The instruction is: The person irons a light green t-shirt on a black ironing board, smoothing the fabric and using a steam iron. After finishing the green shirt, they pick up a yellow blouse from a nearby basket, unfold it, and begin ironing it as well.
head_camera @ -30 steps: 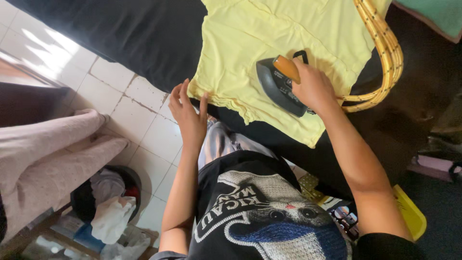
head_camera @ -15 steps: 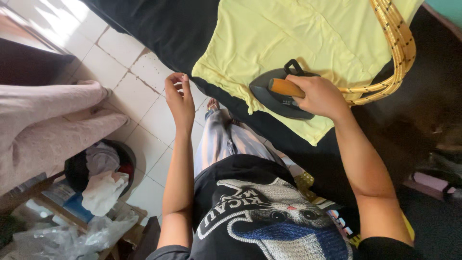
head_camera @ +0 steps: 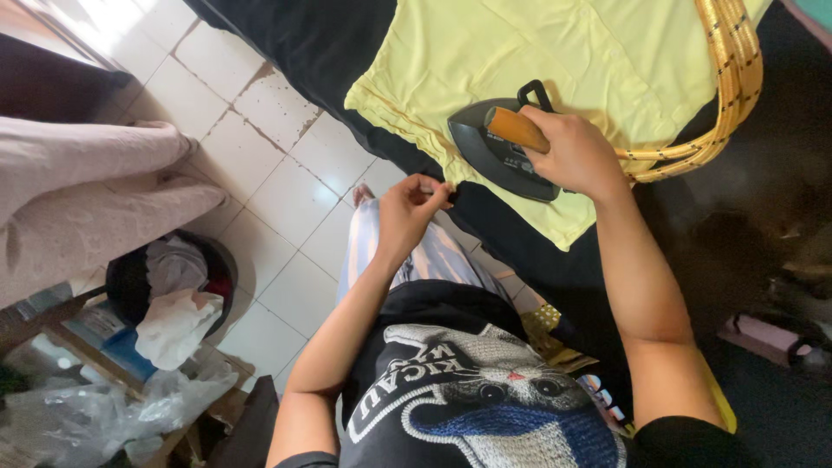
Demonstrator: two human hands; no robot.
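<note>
a: where's the shirt?
b: yellow shirt [head_camera: 563, 69] lies flat on the black surface [head_camera: 312, 43].
a: and the iron?
b: iron [head_camera: 503, 147] sits on its hem, right hand [head_camera: 576, 156] wrapped round the handle.
a: left hand?
b: left hand [head_camera: 412, 208] pinches the hem's edge.

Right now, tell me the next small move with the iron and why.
Probably slide the iron toward the hem of the yellow shirt: the right hand grips its handle, and the left hand pinches that edge taut just ahead of the iron's tip.

clear crumpled plastic bag [head_camera: 95, 416] at lower left, blue-and-white box [head_camera: 104, 334] beside it
</note>
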